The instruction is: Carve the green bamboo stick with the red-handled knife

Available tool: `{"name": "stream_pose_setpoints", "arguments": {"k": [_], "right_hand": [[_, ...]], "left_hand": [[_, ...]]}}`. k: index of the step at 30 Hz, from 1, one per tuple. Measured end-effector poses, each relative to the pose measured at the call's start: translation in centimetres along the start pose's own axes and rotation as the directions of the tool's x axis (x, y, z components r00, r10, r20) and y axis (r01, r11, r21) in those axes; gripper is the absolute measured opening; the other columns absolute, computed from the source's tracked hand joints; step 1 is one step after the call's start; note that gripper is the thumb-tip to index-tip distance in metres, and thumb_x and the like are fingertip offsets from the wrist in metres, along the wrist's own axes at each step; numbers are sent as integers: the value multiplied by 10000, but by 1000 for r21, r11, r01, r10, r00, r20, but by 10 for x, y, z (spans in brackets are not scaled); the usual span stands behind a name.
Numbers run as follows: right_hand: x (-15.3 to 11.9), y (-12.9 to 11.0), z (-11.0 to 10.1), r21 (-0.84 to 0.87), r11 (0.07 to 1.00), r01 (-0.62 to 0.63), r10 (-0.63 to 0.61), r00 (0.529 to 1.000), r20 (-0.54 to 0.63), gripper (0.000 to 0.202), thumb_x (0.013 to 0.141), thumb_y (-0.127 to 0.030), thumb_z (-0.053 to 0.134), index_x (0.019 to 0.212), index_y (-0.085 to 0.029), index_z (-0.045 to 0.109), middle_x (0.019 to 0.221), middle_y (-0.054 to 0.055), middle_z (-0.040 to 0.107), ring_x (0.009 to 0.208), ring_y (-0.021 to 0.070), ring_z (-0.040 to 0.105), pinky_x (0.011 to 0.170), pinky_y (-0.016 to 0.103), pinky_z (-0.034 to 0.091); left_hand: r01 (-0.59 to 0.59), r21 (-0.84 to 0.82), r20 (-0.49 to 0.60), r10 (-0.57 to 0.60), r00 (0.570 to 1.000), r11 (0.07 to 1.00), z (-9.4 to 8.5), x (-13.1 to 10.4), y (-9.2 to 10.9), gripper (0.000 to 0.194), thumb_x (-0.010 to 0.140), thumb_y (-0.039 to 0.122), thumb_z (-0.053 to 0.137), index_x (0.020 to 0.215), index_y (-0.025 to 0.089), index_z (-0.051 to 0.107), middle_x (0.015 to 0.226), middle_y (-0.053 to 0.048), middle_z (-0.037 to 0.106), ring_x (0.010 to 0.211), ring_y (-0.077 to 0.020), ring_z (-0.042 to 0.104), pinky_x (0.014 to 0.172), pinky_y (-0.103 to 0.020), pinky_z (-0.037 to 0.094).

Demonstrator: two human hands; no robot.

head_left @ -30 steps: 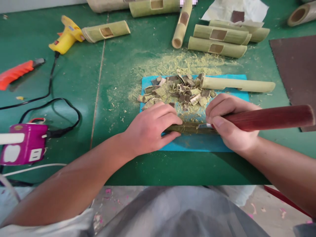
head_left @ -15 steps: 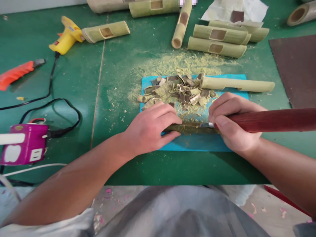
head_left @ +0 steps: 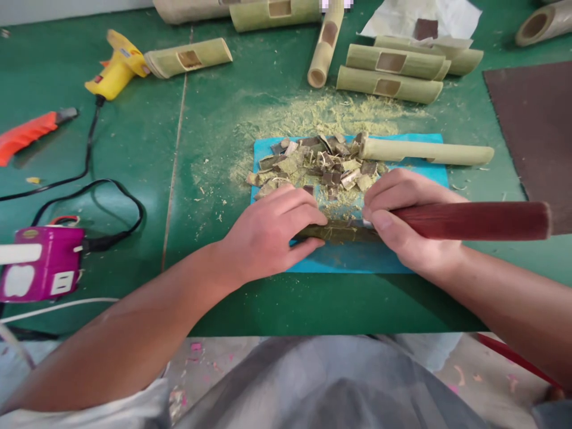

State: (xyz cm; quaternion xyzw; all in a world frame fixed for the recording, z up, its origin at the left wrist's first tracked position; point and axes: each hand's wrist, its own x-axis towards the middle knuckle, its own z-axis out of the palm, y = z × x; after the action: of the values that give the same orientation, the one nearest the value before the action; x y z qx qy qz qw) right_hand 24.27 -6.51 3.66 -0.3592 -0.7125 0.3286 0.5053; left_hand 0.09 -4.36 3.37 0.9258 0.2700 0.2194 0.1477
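My left hand (head_left: 281,232) is closed round the left end of a dark greenish-brown bamboo piece (head_left: 348,231), pressing it down on a blue mat (head_left: 353,262). My right hand (head_left: 415,223) grips a chisel (head_left: 482,220) low down, near its blade. The long red wooden handle points right, and the blade is mostly covered by my fingers, over the right part of the bamboo. Just beyond my hands lies a heap of bamboo chips (head_left: 322,164) with pale shavings. To its right rests a pale bamboo tube (head_left: 429,151), touching the heap.
Notched bamboo tubes (head_left: 388,84) lie along the back. A yellow hot-air tool (head_left: 115,65), with a tube at its nozzle, and an orange-handled cutter (head_left: 31,134) are at left. A purple power socket (head_left: 49,262) trails cords. A brown sheet (head_left: 531,125) lies at right.
My right hand and the chisel have slid left along the bamboo, so the blade shows less and the handle's end has come into view. The left hand keeps its hold.
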Motion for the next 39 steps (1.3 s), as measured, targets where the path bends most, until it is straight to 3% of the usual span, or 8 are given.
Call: {"name": "stream_pose_setpoints", "arguments": {"k": [6,12,17,22,34,39], "right_hand": [[-6,5,1,58,998,14,-8,994,-107,151,863,-174,655,730,-244,665,722,2,656,634,151,610,588,341,519],[0,1,1,8,1000,14,-13,999,-51,172,838,-124,637,723,-251,649,699,5,652,622,159,614,577,343,514],[1,0,0,-37,999,17,-17,1000,7,158,844,-142,678,738,-258,656,746,6,688,687,174,652,655,365,547],[-4,3,1,11,999,40,-39,995,-94,149,860,-162,660,744,-255,669,733,8,665,657,165,630,613,357,532],[0,1,-1,-18,999,30,-30,1000,-7,136,875,-184,688,756,-248,668,735,14,670,664,154,633,618,339,535],[-3,5,2,58,998,18,-12,995,-99,142,888,-196,673,753,-241,677,744,2,659,693,151,624,658,336,547]], "left_hand": [[4,-14,5,-4,1000,1000,1,-1,-1,162,933,266,699,1028,136,686,978,-74,697,901,-216,632,808,-341,527],[2,-22,2,-2,1000,1000,1,0,0,154,926,256,703,1028,144,680,980,-66,694,908,-208,631,816,-334,523],[7,-18,8,-7,1000,1000,0,0,0,147,923,251,700,1026,149,676,979,-63,690,911,-207,627,821,-333,523],[-2,-11,5,2,1000,1000,1,-1,-1,152,936,265,691,1024,142,679,974,-70,691,905,-209,624,821,-337,522],[-3,-4,-1,3,1000,1000,0,0,0,149,927,259,706,1013,139,683,981,-73,688,911,-205,625,829,-334,524],[0,-2,-2,0,1000,1000,1,0,-1,156,931,272,707,1024,151,672,983,-64,691,918,-201,630,829,-329,529]]}}
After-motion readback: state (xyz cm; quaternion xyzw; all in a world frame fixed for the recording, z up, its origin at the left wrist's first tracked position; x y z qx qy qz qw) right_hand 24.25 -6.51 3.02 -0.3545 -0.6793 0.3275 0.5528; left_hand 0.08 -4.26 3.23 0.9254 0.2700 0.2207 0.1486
